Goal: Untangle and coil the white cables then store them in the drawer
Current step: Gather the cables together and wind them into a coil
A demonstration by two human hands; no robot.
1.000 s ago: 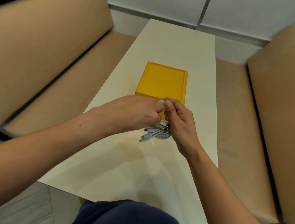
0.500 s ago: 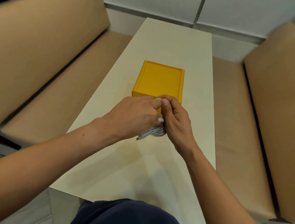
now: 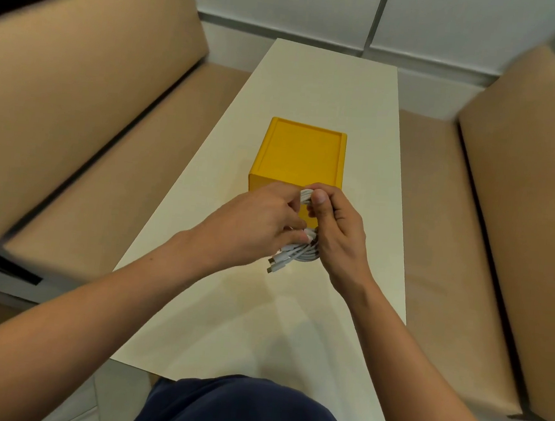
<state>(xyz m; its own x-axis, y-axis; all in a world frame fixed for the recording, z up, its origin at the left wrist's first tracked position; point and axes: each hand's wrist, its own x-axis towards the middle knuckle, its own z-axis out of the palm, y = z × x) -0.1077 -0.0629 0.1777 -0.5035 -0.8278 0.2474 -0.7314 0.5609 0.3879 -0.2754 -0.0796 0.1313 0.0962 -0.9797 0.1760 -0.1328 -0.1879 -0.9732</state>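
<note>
A coiled bundle of white cables [image 3: 301, 254] hangs between both hands above the cream table [image 3: 312, 90], just in front of the yellow drawer box [image 3: 302, 154]. My right hand [image 3: 337, 235] grips the coil, with its thumb and fingers curled round the top loop. My left hand [image 3: 251, 228] pinches the cables from the left side. Two plug ends stick out at the lower left of the bundle. The box's front face is mostly hidden behind my hands, so I cannot tell whether its drawer is open.
Tan upholstered benches [image 3: 79, 101] run along both long sides of the table, the right one [image 3: 520, 183] close to its edge. A white wall panel stands behind the table's far end. My dark blue lap [image 3: 240, 410] is at the near edge.
Both hands stay on the cable bundle and shift slightly; the coil now shows more between them, with the top loop pinched higher.
</note>
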